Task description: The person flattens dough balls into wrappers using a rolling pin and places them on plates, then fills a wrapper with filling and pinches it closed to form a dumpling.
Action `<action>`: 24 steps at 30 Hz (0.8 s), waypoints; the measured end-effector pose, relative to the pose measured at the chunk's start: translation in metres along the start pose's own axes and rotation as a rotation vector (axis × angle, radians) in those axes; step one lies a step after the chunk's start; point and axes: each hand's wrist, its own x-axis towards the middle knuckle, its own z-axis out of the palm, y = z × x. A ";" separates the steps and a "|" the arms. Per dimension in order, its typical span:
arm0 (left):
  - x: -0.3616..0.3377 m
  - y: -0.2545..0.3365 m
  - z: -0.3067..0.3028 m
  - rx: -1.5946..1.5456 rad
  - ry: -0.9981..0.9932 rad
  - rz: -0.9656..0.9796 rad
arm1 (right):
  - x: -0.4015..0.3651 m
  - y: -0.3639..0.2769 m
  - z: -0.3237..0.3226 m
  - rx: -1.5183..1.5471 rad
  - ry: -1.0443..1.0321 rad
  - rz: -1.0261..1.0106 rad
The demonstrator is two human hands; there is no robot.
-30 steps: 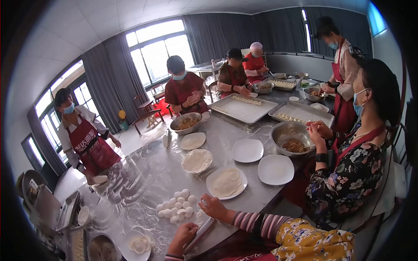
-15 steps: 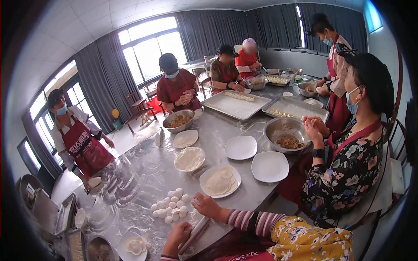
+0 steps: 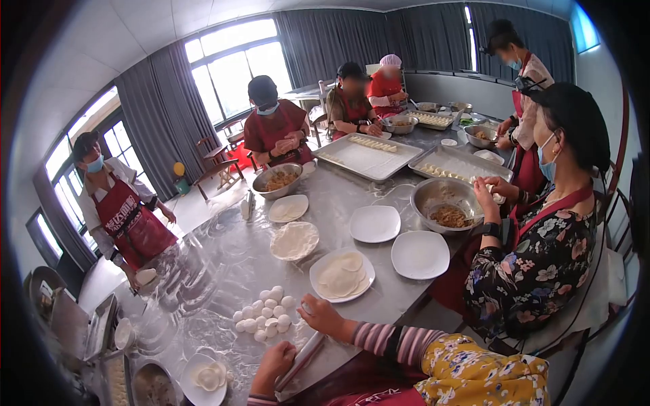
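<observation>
Floury table (image 3: 210, 271), dough balls (image 3: 264, 314) near right hand (image 3: 321, 315) clasping pale piece (image 3: 307, 307), left hand (image 3: 278, 359) curled closed, plates (image 3: 420, 256) beyond.

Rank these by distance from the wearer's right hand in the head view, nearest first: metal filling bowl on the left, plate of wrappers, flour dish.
From the right hand:
1. Plate of wrappers, just beyond the hand.
2. Flour dish, farther up and left.
3. Metal filling bowl, beyond the dish, near the table's far-left edge.

The right forearm (image 3: 387, 338) stretches sideways, its right hand (image 3: 322, 315) curled, while the left hand (image 3: 277, 360) sits lower, loosely curled
</observation>
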 end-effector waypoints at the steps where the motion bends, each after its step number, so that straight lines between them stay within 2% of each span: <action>1: 0.003 -0.001 0.001 -0.027 0.013 0.018 | 0.002 -0.002 0.000 0.000 -0.034 0.026; 3: 0.005 -0.001 0.003 -0.067 0.027 0.042 | 0.000 -0.007 -0.006 -0.010 -0.076 0.049; 5: 0.004 -0.005 0.003 0.055 -0.091 0.025 | -0.017 -0.015 -0.024 -0.062 -0.100 0.102; 6: 0.002 -0.012 0.006 0.046 -0.090 0.026 | -0.028 -0.016 -0.030 -0.068 -0.107 0.100; 8: -0.001 -0.024 0.013 -0.038 0.035 0.046 | -0.045 -0.017 -0.044 -0.084 -0.088 0.033; 9: -0.009 -0.009 0.004 -0.120 -0.025 -0.028 | -0.040 -0.030 -0.054 0.005 -0.087 0.091; 13: -0.007 -0.006 0.007 -0.043 -0.039 -0.050 | -0.015 -0.009 -0.021 -0.012 -0.020 0.036; 17: 0.006 -0.003 0.006 -0.023 0.041 0.000 | 0.001 -0.002 -0.002 -0.038 -0.080 0.057; 19: 0.006 0.000 0.006 -0.006 0.044 0.005 | -0.003 -0.006 -0.007 -0.035 -0.098 0.067; 21: 0.005 -0.006 0.004 -0.056 -0.086 -0.027 | -0.020 -0.011 -0.024 -0.039 -0.035 0.032; 24: 0.000 -0.014 0.006 -0.110 -0.041 -0.057 | -0.044 -0.026 -0.049 -0.025 -0.078 0.090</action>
